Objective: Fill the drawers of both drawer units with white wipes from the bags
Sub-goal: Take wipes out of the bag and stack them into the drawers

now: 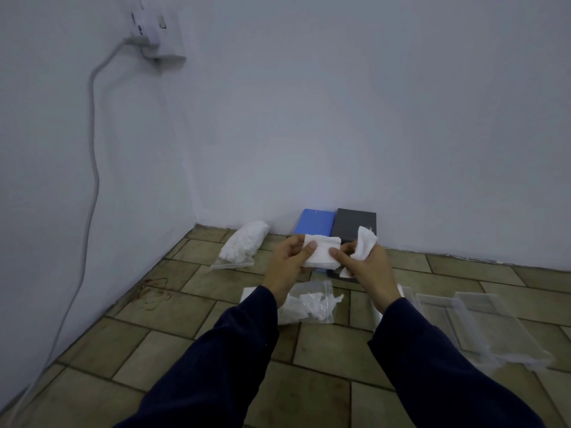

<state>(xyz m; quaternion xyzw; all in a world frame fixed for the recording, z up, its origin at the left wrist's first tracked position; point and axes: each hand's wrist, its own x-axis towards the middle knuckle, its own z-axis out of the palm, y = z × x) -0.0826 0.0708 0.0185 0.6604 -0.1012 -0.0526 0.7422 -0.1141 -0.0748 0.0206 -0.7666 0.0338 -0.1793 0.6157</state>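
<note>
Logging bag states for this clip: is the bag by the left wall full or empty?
Full: the bag bulges with white wipes along nearly its whole length, lying on the floor tiles.

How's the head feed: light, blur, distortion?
Head view: dim, bluish, flat light, no hard shadows; wide-angle bends the white wall cable; clear plastic drawers look hazy; flat white wipe, gripped by left hand and right hand, stays legible.

Two drawer units against wall, full bag left, drawers right
</note>
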